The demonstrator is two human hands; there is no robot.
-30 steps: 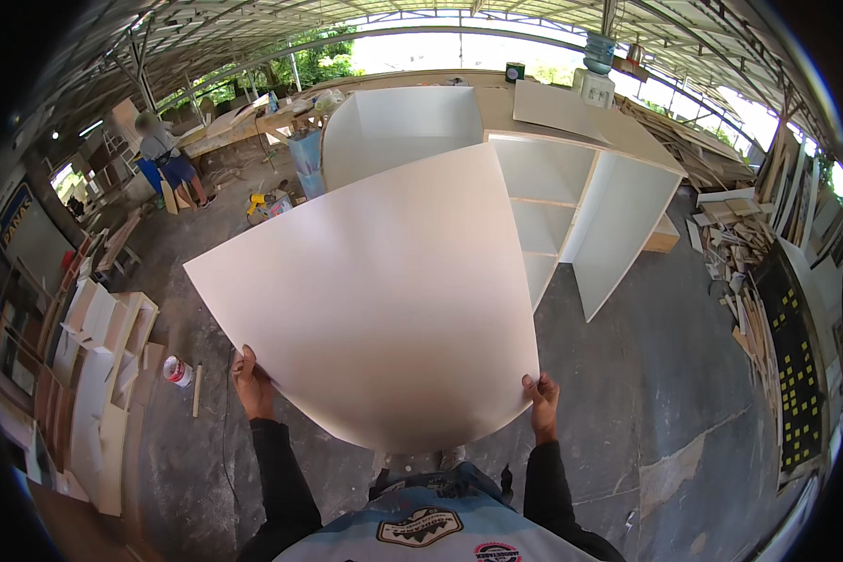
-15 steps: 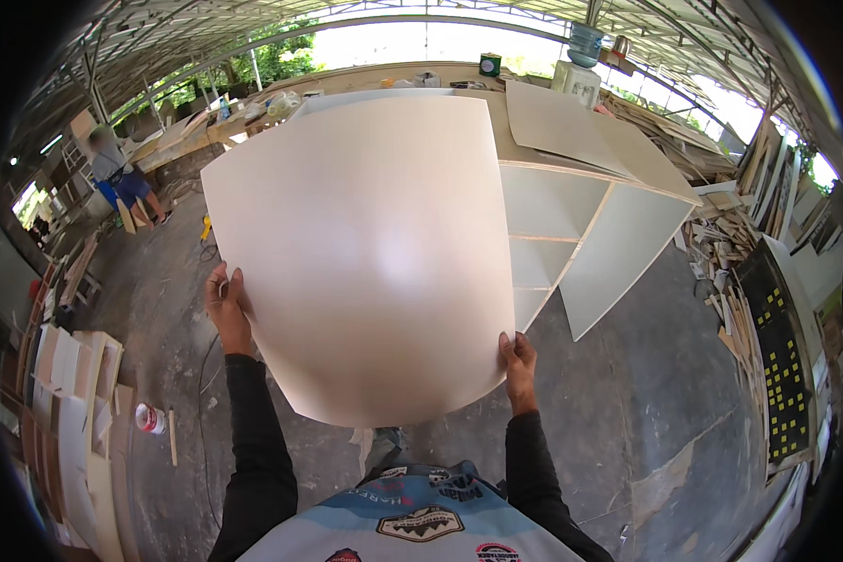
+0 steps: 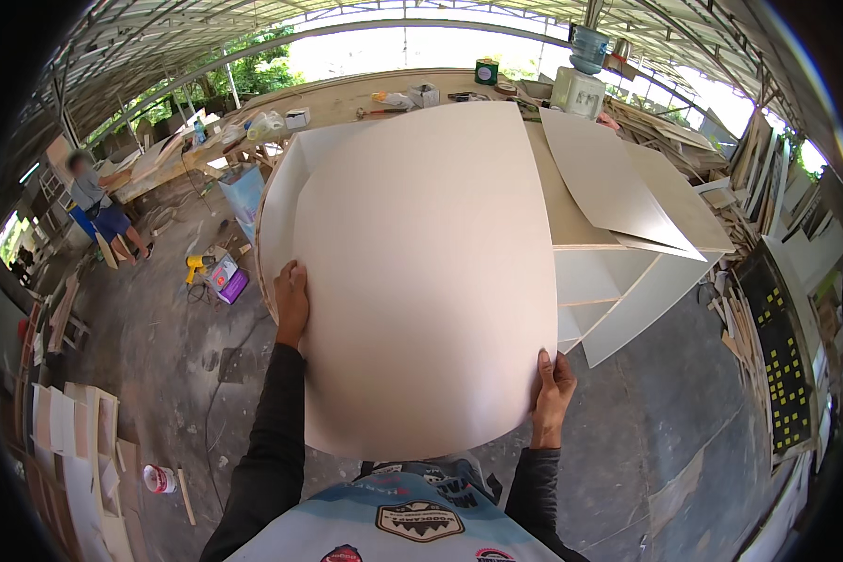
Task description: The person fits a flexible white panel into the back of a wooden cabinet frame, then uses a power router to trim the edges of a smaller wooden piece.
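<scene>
A large, pale, glossy sheet (image 3: 421, 281) bows out in front of me, over a wooden cabinet (image 3: 609, 272) with white-faced shelves. At the sheet's left edge is my left hand (image 3: 292, 292), its fingers gripping the rim. Lower down on the opposite edge, my right hand (image 3: 551, 382) pinches the sheet, thumb on the near face. The far end of the sheet reaches over the cabinet top, and its near end hangs by my waist. More thin sheets (image 3: 609, 178) lie on the cabinet's right part. Whether the held sheet rests on the cabinet cannot be made out.
Behind the cabinet runs a long workbench (image 3: 337, 101) with a green can (image 3: 486, 72) and a water dispenser (image 3: 578, 91). On the left floor are a yellow heat gun (image 3: 197, 267), a purple box (image 3: 232, 285) and a paint bucket (image 3: 159, 479). Scrap wood lines the right. A person (image 3: 98, 201) stands far left.
The sheet and both my hands have moved right. My left hand's side of the sheet has shifted most, uncovering the cabinet's left end and the boxes on the floor beside it.
</scene>
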